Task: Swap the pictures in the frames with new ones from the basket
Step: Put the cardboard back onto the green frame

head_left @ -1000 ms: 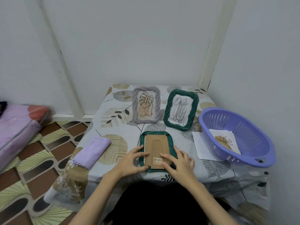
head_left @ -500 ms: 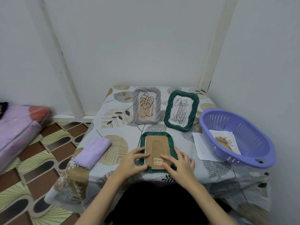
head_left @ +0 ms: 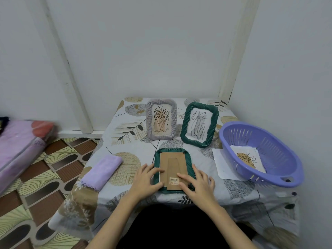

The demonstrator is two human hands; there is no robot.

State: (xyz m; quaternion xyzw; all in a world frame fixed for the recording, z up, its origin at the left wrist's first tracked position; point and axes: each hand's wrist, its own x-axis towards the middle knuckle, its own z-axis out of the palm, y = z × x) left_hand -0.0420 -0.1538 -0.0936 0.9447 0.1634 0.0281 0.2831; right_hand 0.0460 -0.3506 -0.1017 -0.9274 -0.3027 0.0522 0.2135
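You're pressing both open hands, left hand [head_left: 146, 178] and right hand [head_left: 197, 182], on the face-down frame [head_left: 172, 168]; basket [head_left: 280, 175] at three o'clock is holding pictures, swaps unfinished.

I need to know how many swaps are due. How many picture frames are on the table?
3: a grey frame standing at the back, a green frame standing beside it, and a green frame face down under both hands.

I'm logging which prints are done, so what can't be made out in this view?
Head view only:
- Face-down green frame: its picture faces the table, under the cardboard backing.
- Barcode sticker: print too small.
- Sheet beside the basket: partly beneath it.
- Left hand, right hand: cover the frame's lower corners.
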